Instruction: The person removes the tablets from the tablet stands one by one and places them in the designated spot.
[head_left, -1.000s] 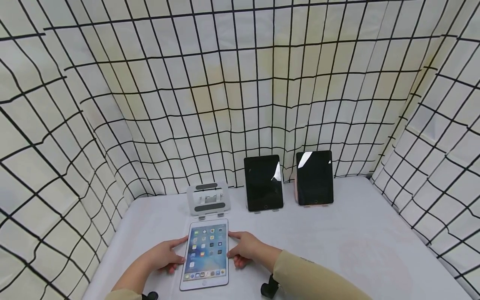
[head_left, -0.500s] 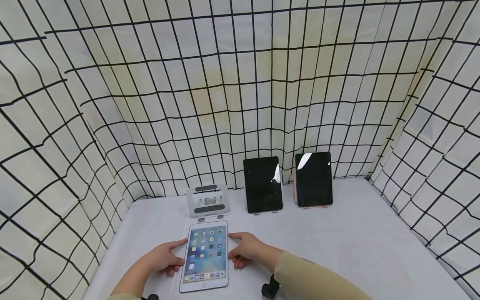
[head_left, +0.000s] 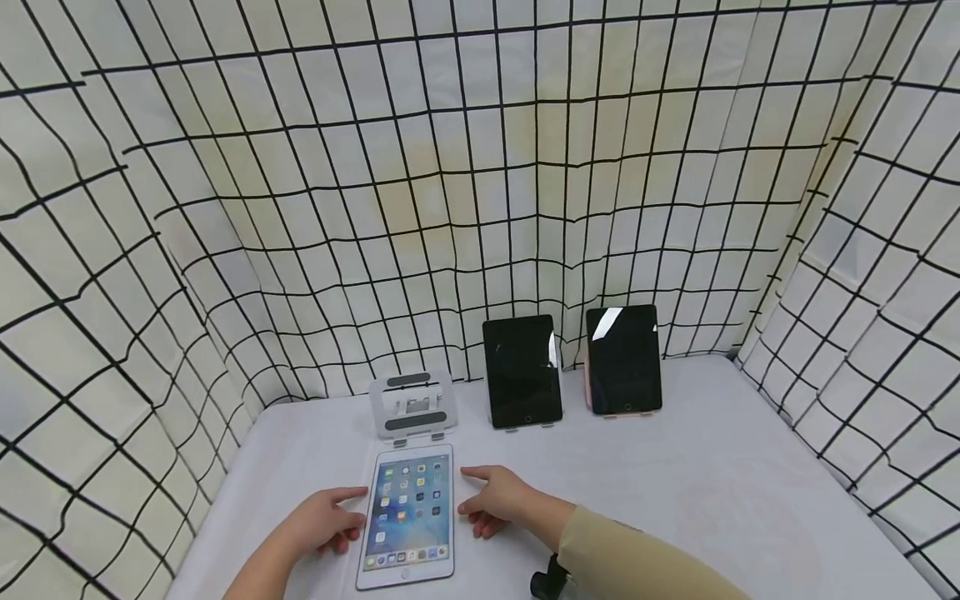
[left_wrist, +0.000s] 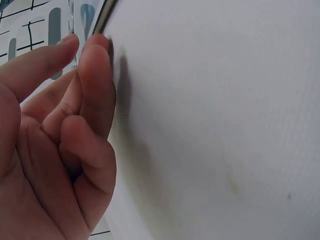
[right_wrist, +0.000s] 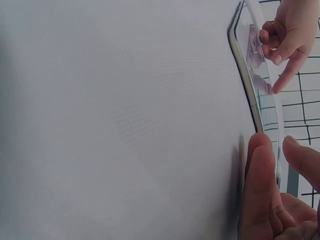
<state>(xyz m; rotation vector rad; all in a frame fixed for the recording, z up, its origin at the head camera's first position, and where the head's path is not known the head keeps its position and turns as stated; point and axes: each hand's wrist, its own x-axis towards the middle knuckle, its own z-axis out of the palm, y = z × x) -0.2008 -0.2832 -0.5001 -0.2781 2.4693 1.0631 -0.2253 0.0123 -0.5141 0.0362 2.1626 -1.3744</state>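
A white-framed tablet (head_left: 408, 512) lies face up on the white table, its lit screen showing rows of app icons. Just off its left edge is my left hand (head_left: 322, 521), thumb and index finger pointing toward it and the other fingers bent. My right hand (head_left: 498, 498) mirrors this at the right edge, with a narrow gap to the frame. Neither hand holds anything. Behind the tablet's top edge stands a white tablet stand (head_left: 412, 407) with grey pads. From the right wrist, the tablet's side edge (right_wrist: 245, 80) shows near my fingertips (right_wrist: 260, 145).
Two black-screened tablets stand upright at the back, one in the middle (head_left: 522, 372) and one farther right (head_left: 624, 358) on a pinkish stand. White fabric walls with a black grid (head_left: 450, 208) close off the back and sides of the white table (head_left: 697, 492).
Both hands have drawn slightly outward from the tablet's side edges, which their fingers touched before. The tablet stays where it was on the table; the head view has shifted slightly.
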